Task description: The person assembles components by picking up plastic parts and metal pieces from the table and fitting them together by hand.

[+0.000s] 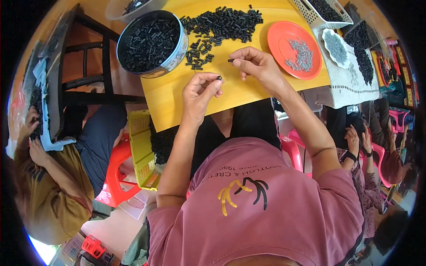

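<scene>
My left hand (200, 94) is raised over the near edge of the yellow table (168, 102), pinching a small black cylindrical piece (219, 78) between thumb and fingertips. To its right, my right hand (255, 65) pinches another small dark piece (230, 60). The two pieces are apart. Beyond my hands, many short black tube-like pieces (230, 24) lie heaped on the table, with several strays nearer to me. A red plate (277, 40) to the right of my right hand bears a scatter of small silvery metal pins or screws (302, 55).
A round tin (179, 57) full of black pieces stands at the table's left edge. At right are a white basket (310, 15) and a white dish (327, 34) of grey bits on a cloth (355, 91). A yellow crate (144, 150) stands below left. People sit on both sides.
</scene>
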Available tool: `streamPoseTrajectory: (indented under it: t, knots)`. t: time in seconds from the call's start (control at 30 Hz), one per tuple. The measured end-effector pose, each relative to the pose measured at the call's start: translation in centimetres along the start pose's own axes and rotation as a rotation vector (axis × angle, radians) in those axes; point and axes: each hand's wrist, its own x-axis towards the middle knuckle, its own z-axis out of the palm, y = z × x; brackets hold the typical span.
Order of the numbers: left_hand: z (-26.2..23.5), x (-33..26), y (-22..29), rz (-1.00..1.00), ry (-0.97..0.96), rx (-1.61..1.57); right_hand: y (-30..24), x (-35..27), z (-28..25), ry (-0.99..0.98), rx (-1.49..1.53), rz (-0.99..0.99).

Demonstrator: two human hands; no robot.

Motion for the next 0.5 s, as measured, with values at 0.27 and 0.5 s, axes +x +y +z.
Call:
streamPoseTrajectory:
  t: [0.27,0.5]
  knots:
    - [2.1,0.4,2.3,0.061,-0.017,0.018,-1.7,-2.0,1.1,-0.061,0.164,-0.065]
    - [2.9,0.2,3.3,0.092,-0.023,0.087,-2.3,-2.5,1.2,-0.076,0.077,-0.124]
